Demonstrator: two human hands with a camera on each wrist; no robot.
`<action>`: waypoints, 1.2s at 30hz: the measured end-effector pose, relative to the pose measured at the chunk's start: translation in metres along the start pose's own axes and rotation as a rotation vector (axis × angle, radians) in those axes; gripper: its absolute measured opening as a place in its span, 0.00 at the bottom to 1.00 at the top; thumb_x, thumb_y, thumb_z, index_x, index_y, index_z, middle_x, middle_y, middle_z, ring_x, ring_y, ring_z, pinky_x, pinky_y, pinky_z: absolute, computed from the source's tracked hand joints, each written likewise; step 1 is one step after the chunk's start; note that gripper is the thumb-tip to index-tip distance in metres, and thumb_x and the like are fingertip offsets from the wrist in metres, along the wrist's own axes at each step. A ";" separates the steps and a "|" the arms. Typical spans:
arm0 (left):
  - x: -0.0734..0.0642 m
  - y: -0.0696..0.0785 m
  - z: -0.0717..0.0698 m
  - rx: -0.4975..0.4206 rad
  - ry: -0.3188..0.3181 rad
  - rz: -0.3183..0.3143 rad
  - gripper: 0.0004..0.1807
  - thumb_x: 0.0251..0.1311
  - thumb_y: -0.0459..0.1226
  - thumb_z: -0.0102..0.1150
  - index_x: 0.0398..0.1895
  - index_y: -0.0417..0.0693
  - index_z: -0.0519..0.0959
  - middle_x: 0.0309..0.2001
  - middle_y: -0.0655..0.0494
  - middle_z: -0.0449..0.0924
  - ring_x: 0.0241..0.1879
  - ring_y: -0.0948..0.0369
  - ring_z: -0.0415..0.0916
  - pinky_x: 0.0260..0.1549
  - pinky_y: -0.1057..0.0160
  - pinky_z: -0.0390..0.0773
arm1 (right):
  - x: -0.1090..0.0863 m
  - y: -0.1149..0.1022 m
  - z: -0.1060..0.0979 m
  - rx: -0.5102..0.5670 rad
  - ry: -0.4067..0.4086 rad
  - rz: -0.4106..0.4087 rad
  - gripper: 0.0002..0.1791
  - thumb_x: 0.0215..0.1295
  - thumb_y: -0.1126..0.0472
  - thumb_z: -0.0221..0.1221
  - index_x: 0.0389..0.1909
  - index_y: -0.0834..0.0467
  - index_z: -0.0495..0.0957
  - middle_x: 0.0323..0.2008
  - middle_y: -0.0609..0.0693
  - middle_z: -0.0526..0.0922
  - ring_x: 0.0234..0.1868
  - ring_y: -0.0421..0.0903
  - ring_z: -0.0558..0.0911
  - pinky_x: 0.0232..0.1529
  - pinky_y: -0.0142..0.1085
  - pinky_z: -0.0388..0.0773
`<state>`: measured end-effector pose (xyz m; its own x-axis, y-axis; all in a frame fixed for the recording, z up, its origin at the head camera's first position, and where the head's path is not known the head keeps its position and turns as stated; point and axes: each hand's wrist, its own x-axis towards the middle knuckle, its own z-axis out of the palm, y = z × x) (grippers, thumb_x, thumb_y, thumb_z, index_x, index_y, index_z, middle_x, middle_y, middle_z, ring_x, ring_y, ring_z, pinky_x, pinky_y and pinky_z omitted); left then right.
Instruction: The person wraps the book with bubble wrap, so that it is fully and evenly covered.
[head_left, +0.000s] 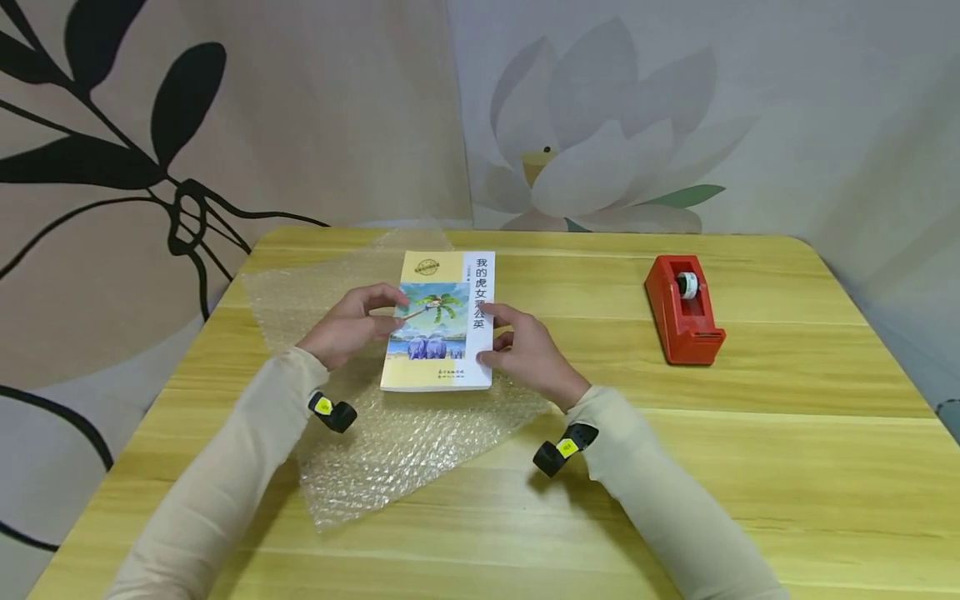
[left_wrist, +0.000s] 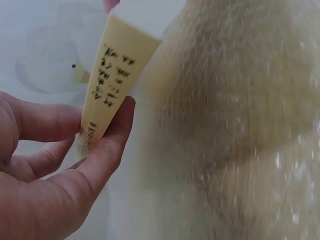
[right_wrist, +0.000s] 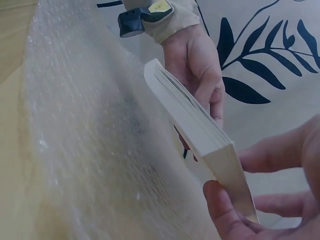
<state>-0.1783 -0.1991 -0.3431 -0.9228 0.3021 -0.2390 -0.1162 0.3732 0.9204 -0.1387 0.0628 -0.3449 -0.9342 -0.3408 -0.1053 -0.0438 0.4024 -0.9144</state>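
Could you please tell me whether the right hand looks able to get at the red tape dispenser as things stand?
Probably yes, after letting go: the right hand holds the book, but nothing visible stands between it and the tape dispenser.

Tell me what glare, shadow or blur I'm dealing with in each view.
Head: the book looks fairly sharp, the bubble wrap glints, soft shadows fall on the table. Left wrist: bubble wrap looks smeared, with white glare spots; spine lettering is blurred. Right wrist: bubble wrap looks hazy.
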 end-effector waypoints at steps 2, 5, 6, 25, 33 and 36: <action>-0.002 -0.002 -0.003 0.009 0.007 -0.004 0.17 0.61 0.30 0.51 0.54 0.42 0.67 0.62 0.50 0.63 0.54 0.54 0.70 0.47 0.59 0.78 | 0.002 -0.001 0.004 -0.011 -0.003 -0.002 0.38 0.54 0.69 0.62 0.67 0.53 0.60 0.49 0.54 0.72 0.36 0.46 0.77 0.30 0.30 0.76; -0.003 -0.004 -0.007 0.021 0.019 -0.008 0.17 0.61 0.30 0.51 0.54 0.42 0.67 0.61 0.50 0.63 0.52 0.55 0.71 0.47 0.59 0.78 | 0.005 -0.002 0.008 -0.022 -0.004 -0.013 0.38 0.54 0.69 0.62 0.67 0.54 0.60 0.50 0.53 0.73 0.36 0.46 0.78 0.30 0.30 0.76; -0.004 -0.005 -0.009 0.021 0.022 -0.008 0.18 0.61 0.30 0.51 0.55 0.42 0.67 0.61 0.49 0.63 0.51 0.54 0.71 0.47 0.58 0.78 | 0.006 -0.003 0.010 -0.024 -0.005 -0.016 0.38 0.54 0.69 0.62 0.67 0.54 0.60 0.50 0.53 0.73 0.36 0.46 0.78 0.30 0.30 0.76; -0.009 -0.025 -0.035 0.120 0.094 -0.015 0.17 0.63 0.30 0.50 0.54 0.41 0.68 0.61 0.47 0.65 0.51 0.54 0.69 0.44 0.64 0.77 | 0.026 -0.007 0.047 -0.083 -0.056 -0.011 0.42 0.52 0.68 0.63 0.69 0.56 0.57 0.52 0.53 0.73 0.41 0.44 0.80 0.30 0.29 0.78; -0.011 -0.029 -0.043 0.162 0.103 -0.040 0.16 0.61 0.28 0.49 0.53 0.39 0.68 0.63 0.45 0.63 0.61 0.48 0.64 0.43 0.65 0.77 | 0.031 -0.013 0.057 -0.127 -0.083 -0.016 0.42 0.52 0.68 0.62 0.68 0.58 0.56 0.46 0.54 0.77 0.41 0.44 0.82 0.29 0.27 0.78; -0.009 -0.031 -0.047 0.202 0.108 -0.059 0.16 0.62 0.29 0.49 0.53 0.41 0.69 0.63 0.45 0.63 0.61 0.48 0.63 0.44 0.65 0.77 | 0.033 -0.015 0.061 -0.139 -0.082 -0.007 0.41 0.52 0.68 0.63 0.68 0.58 0.57 0.41 0.54 0.80 0.37 0.42 0.81 0.27 0.27 0.77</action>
<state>-0.1835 -0.2552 -0.3550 -0.9517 0.1833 -0.2461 -0.1051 0.5588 0.8226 -0.1474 -0.0061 -0.3583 -0.9021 -0.4098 -0.1353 -0.1045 0.5117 -0.8528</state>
